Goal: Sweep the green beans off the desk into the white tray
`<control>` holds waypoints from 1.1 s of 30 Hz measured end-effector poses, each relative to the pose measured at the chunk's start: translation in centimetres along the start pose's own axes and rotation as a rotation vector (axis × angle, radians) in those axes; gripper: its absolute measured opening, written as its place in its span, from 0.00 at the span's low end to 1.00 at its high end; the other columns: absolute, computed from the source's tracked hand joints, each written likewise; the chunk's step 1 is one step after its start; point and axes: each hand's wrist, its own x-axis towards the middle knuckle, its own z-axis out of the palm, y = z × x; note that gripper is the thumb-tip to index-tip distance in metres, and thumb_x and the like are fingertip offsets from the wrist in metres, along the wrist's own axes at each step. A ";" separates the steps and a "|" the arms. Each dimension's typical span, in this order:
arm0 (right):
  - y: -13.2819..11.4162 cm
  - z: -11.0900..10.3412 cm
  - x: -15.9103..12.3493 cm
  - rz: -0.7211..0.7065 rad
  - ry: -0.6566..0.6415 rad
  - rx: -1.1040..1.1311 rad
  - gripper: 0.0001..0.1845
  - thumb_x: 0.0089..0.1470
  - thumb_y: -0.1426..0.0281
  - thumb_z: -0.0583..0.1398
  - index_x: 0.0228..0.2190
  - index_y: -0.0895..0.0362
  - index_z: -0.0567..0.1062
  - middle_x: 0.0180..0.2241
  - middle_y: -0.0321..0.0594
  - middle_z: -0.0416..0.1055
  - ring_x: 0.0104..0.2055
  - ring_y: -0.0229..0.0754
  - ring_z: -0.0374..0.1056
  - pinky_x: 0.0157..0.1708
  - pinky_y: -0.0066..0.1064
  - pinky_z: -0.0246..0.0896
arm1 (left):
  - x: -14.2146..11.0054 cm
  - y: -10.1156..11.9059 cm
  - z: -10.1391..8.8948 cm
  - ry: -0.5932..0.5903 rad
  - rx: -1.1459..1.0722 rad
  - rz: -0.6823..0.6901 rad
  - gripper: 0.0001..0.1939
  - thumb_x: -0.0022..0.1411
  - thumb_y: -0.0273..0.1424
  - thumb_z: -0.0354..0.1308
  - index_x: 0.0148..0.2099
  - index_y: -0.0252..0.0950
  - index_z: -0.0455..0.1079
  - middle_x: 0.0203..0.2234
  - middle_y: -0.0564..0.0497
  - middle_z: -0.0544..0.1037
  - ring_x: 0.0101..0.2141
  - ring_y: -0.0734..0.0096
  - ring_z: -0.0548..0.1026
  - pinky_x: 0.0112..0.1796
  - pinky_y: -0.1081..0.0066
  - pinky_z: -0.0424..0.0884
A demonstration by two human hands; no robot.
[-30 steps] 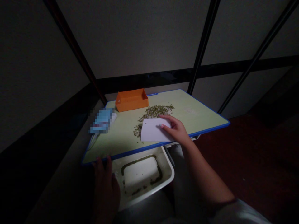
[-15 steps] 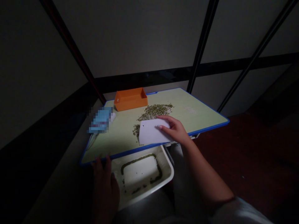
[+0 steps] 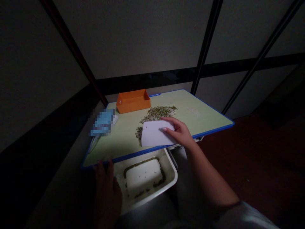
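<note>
My right hand (image 3: 179,132) is closed on a white plastic scraper (image 3: 153,135), a flat sheet with a small hole in one corner. The scraper is tilted near the table's front edge. Beside and behind it, small green beans (image 3: 160,112) lie spread on the pale green table (image 3: 202,119); some are hidden by the scraper. Below the front edge is a white basin (image 3: 175,178), with more beans along the edges of its floor. My left hand (image 3: 108,190), in shadow, is at the basin's left side, its fingertips by the table edge; its grip is partly hidden.
An orange box (image 3: 134,105) with an open top stands at the table's back left. A blurred-out blue item (image 3: 103,122) lies at the left edge, with a white cord (image 3: 93,143) near it. Wall panels (image 3: 147,38) rise behind the table.
The scraper dips slightly toward the table's front edge, then lifts a little. A few more beans show on the basin's floor. My left hand stays in place.
</note>
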 end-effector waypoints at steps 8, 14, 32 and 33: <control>0.3 0.2 -0.1 0.005 -0.020 -0.062 0.22 0.53 0.62 0.66 0.50 0.51 0.77 0.51 0.42 0.76 0.50 0.46 0.72 0.51 0.40 0.69 | -0.1 0.7 -0.2 0.028 -0.022 -0.012 0.35 0.63 0.28 0.47 0.70 0.46 0.45 0.72 0.45 0.43 0.71 0.54 0.40 0.68 0.44 0.46; 0.1 0.3 -0.2 -0.006 -0.016 -0.221 0.21 0.57 0.65 0.61 0.53 0.51 0.75 0.54 0.42 0.75 0.50 0.48 0.72 0.45 0.40 0.70 | 0.0 0.4 -0.1 0.007 -0.012 -0.011 0.34 0.64 0.29 0.46 0.70 0.45 0.45 0.73 0.46 0.42 0.71 0.54 0.40 0.68 0.46 0.47; -0.7 2.0 0.3 0.065 0.018 -0.585 0.22 0.59 0.66 0.57 0.55 0.52 0.73 0.49 0.45 0.78 0.44 0.52 0.76 0.44 0.39 0.69 | 0.0 -0.3 0.1 0.036 0.032 0.030 0.32 0.66 0.31 0.45 0.70 0.44 0.45 0.72 0.42 0.42 0.71 0.55 0.39 0.68 0.46 0.48; -0.9 2.2 0.3 0.070 0.008 -0.601 0.23 0.60 0.65 0.56 0.56 0.53 0.72 0.50 0.46 0.78 0.43 0.52 0.76 0.43 0.39 0.69 | -0.1 -0.4 0.1 0.035 0.038 0.043 0.33 0.66 0.30 0.45 0.70 0.45 0.43 0.72 0.43 0.41 0.71 0.56 0.39 0.68 0.46 0.48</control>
